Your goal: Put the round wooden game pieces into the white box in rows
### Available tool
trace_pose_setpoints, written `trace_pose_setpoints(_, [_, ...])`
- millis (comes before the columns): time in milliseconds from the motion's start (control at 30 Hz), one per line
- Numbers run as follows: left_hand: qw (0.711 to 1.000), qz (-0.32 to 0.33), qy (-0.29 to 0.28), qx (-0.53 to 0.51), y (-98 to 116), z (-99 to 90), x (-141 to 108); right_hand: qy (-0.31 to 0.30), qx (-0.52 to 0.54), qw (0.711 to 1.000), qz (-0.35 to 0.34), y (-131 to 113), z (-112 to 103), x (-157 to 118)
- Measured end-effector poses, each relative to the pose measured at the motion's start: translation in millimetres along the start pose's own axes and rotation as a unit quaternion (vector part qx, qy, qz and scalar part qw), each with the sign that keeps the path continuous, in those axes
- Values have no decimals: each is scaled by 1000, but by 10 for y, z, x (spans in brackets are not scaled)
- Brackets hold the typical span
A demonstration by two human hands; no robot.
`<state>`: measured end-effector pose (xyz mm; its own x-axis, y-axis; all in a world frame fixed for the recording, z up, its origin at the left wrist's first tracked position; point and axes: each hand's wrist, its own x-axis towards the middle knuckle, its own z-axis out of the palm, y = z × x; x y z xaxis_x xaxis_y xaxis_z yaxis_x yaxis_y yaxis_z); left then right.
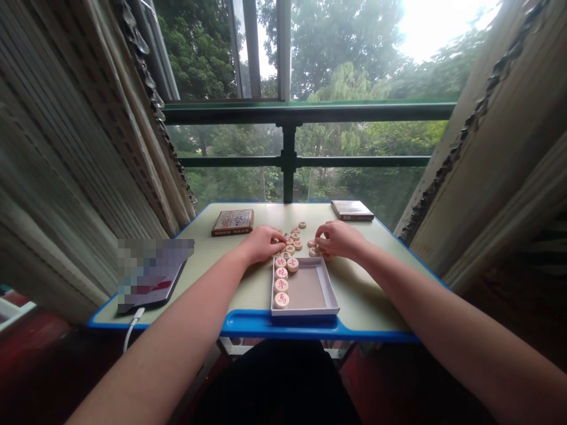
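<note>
An open shallow box lies near the table's front edge. Down its left side runs a column of round wooden pieces with red characters, and one more piece sits beside the top one. Beyond the box, several loose round pieces are spread on the table. My left hand reaches to the left side of these pieces, fingers bent together over them; whatever is under the fingertips is hidden. My right hand is at the right side of the pieces, thumb and fingers curled close above a piece.
A brown decorated box lies at the back left of the table, another flat box at the back right. A device with a white cable rests on the left. Curtains and a railing surround the table.
</note>
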<state>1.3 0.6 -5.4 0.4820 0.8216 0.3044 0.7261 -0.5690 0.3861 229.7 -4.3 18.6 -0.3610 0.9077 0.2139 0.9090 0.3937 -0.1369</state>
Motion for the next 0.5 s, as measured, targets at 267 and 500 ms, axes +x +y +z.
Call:
trace_pose_setpoints(267, [997, -41, 13, -64, 14, 38, 0, -1, 71, 989, -128, -118, 124, -5])
trace_pose_setpoints(500, [996, 18, 23, -83, -14, 72, 31, 23, 15, 998, -53, -29, 173, 64])
